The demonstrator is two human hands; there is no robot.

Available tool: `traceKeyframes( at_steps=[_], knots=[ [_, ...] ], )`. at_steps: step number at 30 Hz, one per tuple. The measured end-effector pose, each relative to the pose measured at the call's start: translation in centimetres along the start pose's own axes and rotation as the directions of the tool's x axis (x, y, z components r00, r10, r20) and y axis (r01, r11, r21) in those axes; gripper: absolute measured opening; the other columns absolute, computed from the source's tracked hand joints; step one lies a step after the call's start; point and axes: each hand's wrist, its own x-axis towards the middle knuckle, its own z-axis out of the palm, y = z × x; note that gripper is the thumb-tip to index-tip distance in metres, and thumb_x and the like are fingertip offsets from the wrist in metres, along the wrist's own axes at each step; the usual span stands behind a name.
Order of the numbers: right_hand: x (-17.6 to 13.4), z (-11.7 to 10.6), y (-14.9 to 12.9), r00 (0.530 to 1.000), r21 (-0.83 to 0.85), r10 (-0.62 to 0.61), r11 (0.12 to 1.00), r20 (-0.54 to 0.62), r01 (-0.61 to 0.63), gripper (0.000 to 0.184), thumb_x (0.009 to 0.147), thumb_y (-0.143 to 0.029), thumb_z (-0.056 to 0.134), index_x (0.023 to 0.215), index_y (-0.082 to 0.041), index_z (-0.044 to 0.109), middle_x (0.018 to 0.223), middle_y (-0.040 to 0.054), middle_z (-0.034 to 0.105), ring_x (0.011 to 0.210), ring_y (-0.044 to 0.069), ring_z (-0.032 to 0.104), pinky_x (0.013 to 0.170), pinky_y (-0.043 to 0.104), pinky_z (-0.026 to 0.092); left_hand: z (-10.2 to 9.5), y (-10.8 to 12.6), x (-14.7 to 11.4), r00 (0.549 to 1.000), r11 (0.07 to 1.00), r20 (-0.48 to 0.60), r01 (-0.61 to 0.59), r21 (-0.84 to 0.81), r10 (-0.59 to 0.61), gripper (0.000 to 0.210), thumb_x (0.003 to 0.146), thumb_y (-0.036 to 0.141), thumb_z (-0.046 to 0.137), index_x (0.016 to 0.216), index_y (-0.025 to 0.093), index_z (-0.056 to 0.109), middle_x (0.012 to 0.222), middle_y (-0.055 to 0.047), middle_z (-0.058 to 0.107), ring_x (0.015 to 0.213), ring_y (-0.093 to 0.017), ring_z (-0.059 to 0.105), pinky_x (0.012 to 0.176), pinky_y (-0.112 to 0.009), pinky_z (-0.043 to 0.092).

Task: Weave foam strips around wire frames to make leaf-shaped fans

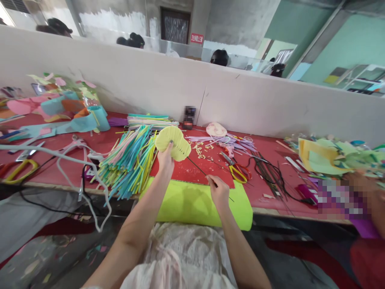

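Observation:
My left hand (166, 155) is closed on a pale yellow, ribbed, rounded petal-like piece (177, 140), its thumb lying across the front. A thin dark wire stem (197, 165) runs from the lower right edge of that piece to my right hand (217, 188). The fingers of my right hand pinch the stem, and its end pokes out below. Both hands are above a red mat (180, 174) and a bright yellow-green sheet (192, 200) that hangs over the table's front edge. Small pale yellow scraps (199, 151) lie on the mat just beyond the stem.
Left of my hands lies a big bundle of coloured fuzzy stems (129, 160). Yellow-handled scissors (238, 173) and a pink glue gun (229, 149) are to the right. Dark wires and a black cord (278, 176) lie farther right, beside another person's arm (369, 200). A white partition (255, 100) stands behind.

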Motion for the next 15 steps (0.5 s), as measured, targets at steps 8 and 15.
traceKeyframes(
  at_steps=[8, 15],
  knots=[
    [0.3, 0.1, 0.3, 0.994, 0.084, 0.104, 0.991, 0.029, -0.106, 0.028, 0.088, -0.039, 0.050, 0.087, -0.018, 0.069, 0.076, 0.0050, 0.069, 0.064, 0.016, 0.061, 0.066, 0.027, 0.047, 0.7, 0.5, -0.6, 0.999, 0.999, 0.039, -0.027, 0.029, 0.026, 0.046, 0.062, 0.019, 0.077, 0.105, 0.015, 0.062, 0.118, -0.009, 0.063, 0.109, -0.022, 0.059, 0.092, -0.036, 0.049],
    [0.6, 0.2, 0.6, 0.987, 0.123, 0.161, 0.979, 0.026, -0.164, 0.031, 0.087, -0.042, 0.050, 0.087, -0.018, 0.069, 0.070, 0.0041, 0.067, 0.058, 0.015, 0.057, 0.062, 0.026, 0.045, 1.4, 1.0, -0.3, 0.981, 0.995, 0.173, 0.089, 0.034, -0.093, 0.043, 0.069, 0.036, 0.071, 0.108, 0.019, 0.061, 0.122, -0.009, 0.061, 0.114, -0.023, 0.056, 0.090, -0.034, 0.050]
  ],
)
